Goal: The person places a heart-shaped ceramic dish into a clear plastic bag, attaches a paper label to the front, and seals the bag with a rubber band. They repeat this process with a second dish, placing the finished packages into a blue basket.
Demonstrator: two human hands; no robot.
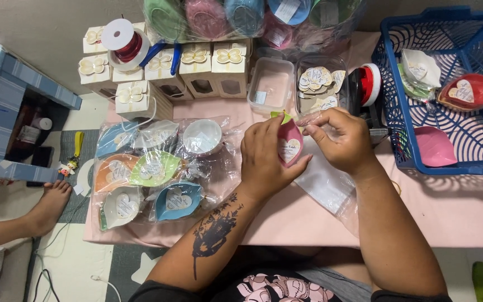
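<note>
My left hand [264, 159] holds a pink leaf-shaped dish [289, 144] with a green tip and a heart-shaped paper tag on it. My right hand [342, 140] pinches the dish's upper right edge, where clear plastic wrap [324, 182] hangs down from the dish onto the pink table [454, 212]. Both hands are above the table's middle.
Several wrapped leaf dishes [152, 170] lie to the left. White gift boxes [197, 67] stand at the back, with a red ribbon spool [127, 42] and clear tubs of heart tags [317, 81]. A blue basket [448, 89] at right holds more dishes. Another person's foot [48, 204] rests on the floor, left.
</note>
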